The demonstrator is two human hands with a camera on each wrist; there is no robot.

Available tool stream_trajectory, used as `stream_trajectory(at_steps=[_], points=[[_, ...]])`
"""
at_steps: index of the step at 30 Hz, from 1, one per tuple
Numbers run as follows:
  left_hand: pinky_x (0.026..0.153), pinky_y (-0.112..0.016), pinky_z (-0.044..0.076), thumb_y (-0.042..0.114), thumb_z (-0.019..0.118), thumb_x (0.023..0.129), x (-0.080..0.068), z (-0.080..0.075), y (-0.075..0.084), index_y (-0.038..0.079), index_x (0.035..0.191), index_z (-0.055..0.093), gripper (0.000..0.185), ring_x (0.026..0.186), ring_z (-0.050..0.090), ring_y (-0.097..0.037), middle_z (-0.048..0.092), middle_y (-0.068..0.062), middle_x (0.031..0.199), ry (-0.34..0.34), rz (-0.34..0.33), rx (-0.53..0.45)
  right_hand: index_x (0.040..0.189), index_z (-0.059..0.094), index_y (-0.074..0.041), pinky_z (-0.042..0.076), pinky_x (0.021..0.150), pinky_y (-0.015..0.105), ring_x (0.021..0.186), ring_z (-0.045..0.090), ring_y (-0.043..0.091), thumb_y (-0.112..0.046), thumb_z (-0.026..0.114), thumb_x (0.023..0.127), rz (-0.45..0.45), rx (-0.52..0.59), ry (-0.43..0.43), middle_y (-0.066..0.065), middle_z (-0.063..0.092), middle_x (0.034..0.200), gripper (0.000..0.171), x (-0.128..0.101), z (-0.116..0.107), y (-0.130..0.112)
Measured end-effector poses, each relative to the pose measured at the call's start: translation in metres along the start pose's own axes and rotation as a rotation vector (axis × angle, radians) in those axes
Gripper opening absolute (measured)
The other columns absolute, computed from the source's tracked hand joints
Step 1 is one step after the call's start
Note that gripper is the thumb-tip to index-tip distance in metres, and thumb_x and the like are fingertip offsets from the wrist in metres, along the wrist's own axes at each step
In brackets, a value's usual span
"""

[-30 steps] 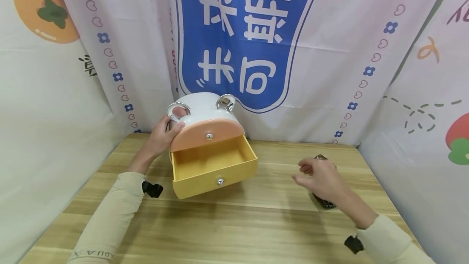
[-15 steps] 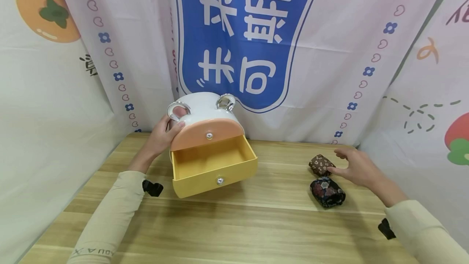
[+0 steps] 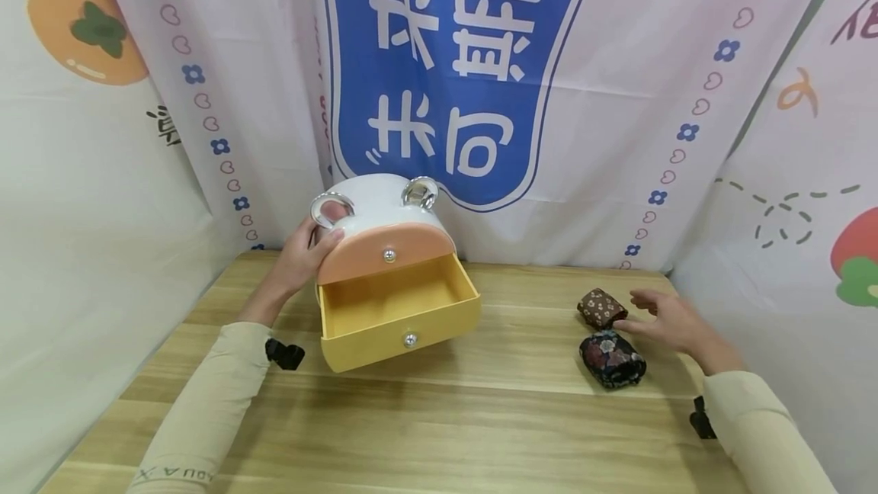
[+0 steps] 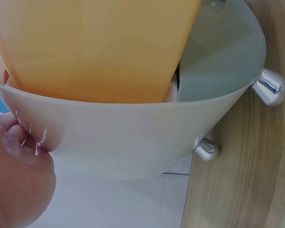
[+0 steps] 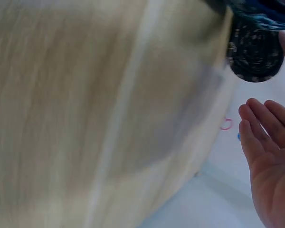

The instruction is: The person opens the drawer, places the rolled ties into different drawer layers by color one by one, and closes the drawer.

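Observation:
My left hand [image 3: 295,258] grips the left side of a small white storage box [image 3: 377,208] with silver ring ears, thumb near the edge of its peach upper drawer. Its yellow lower drawer [image 3: 439,326] is pulled out, and nothing shows inside. In the left wrist view, the fingers lie along the pale box wall [image 4: 109,137]. My right hand [image 3: 668,320] is beside a brown floral cloth roll [image 3: 600,308], thumb right at its side and fingers spread. Just in front of that lies a larger black floral cloth roll [image 3: 612,359]. The right wrist view shows the palm [image 5: 270,166] bare.
The wooden table [image 3: 466,433] spreads between the box and the rolls. A printed white curtain with a blue sign [image 3: 425,59] hangs behind its back edge. White cloth walls [image 3: 789,311] close off both sides.
My right hand moved right from over the rolls, uncovering them, then shifted slightly lower next to the brown roll. My left hand and the box stayed in place.

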State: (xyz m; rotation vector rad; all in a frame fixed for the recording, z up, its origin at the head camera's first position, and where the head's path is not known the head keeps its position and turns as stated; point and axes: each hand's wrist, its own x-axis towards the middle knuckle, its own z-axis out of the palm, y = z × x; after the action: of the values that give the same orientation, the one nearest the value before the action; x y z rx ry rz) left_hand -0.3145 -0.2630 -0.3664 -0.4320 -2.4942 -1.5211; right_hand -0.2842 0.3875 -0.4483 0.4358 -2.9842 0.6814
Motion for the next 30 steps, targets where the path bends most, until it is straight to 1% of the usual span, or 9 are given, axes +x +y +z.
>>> stream_trajectory(at_steps=[5, 8, 13, 19, 30], points=[[0.132, -0.061, 0.022, 0.039, 0.057, 0.105, 0.001, 0.0, 0.0, 0.006, 0.166, 0.027, 0.075, 0.15, 0.035, -0.039, 0.034, -0.026, 0.167, -0.003, 0.011, -0.016, 0.148, 0.049, 0.014, 0.054, 0.103, 0.065, 0.122, 0.065, 0.054, -0.052, 0.078, 0.093, 0.034, 0.013, 0.002, 0.037, 0.063, 0.137, 0.091, 0.005, 0.013, 0.004], [0.132, -0.061, 0.022, 0.04, 0.057, 0.105, 0.001, 0.0, -0.001, 0.006, 0.166, 0.027, 0.075, 0.149, 0.036, -0.039, 0.034, -0.025, 0.167, -0.001, 0.012, -0.012, 0.149, 0.048, 0.014, 0.054, 0.105, 0.064, 0.124, 0.064, 0.053, -0.056, 0.076, 0.092, 0.058, 0.028, -0.004, 0.036, 0.063, 0.138, 0.094, 0.008, 0.019, 0.003], [0.132, -0.062, 0.022, 0.039, 0.057, 0.106, 0.001, 0.0, -0.001, 0.006, 0.165, 0.029, 0.073, 0.149, 0.036, -0.038, 0.035, -0.025, 0.166, 0.003, 0.016, -0.005, 0.147, 0.05, 0.013, 0.052, 0.105, 0.066, 0.125, 0.063, 0.053, -0.06, 0.075, 0.091, 0.067, 0.014, 0.006, 0.036, 0.062, 0.139, 0.095, 0.014, 0.025, 0.0], [0.132, -0.061, 0.021, 0.04, 0.057, 0.105, 0.0, 0.0, 0.001, 0.008, 0.166, 0.027, 0.075, 0.15, 0.035, -0.038, 0.033, -0.024, 0.168, -0.004, 0.002, 0.002, 0.147, 0.053, 0.011, 0.048, 0.109, 0.069, 0.131, 0.057, 0.056, -0.059, 0.076, 0.091, 0.068, 0.006, 0.011, 0.036, 0.058, 0.145, 0.092, 0.016, 0.028, -0.002], [0.132, -0.061, 0.022, 0.041, 0.057, 0.105, -0.001, 0.0, 0.002, 0.009, 0.166, 0.027, 0.075, 0.147, 0.037, -0.038, 0.036, -0.024, 0.166, -0.003, -0.002, 0.0, 0.143, 0.057, 0.01, 0.049, 0.108, 0.068, 0.128, 0.059, 0.056, -0.054, 0.077, 0.092, 0.057, 0.017, 0.02, 0.036, 0.062, 0.14, 0.085, 0.018, 0.029, -0.004]])
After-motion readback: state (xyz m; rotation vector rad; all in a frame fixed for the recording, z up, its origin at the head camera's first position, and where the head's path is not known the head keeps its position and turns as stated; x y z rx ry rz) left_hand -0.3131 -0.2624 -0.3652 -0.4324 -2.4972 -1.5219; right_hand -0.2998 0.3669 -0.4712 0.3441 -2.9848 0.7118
